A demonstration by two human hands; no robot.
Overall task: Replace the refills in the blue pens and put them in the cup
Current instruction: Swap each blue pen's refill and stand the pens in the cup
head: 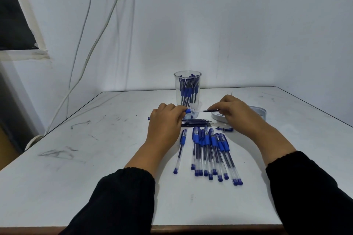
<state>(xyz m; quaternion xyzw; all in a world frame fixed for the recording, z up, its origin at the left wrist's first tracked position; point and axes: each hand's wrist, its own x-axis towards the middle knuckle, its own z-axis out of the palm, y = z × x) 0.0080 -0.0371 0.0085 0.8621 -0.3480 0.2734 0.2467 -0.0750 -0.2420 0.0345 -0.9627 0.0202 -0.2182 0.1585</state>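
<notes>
left hand (165,120) fingers grip a pen barrel (189,111) just in front of the cup (187,89); right hand (236,111) pinches a refill (210,110) w/ tip at barrel's mouth. spare refills (196,122) & blue pens (210,150) lie on counter (95,158) below hands.

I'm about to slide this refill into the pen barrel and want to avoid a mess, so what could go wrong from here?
1. The left hand holds the pen barrel right in front of the clear cup of pens; a push from the right hand with the refill might knock the cup over.
2. The spare refills lie just under both hands; a wrist could scatter them.
3. The loose pens could roll if brushed by a sleeve.
</notes>
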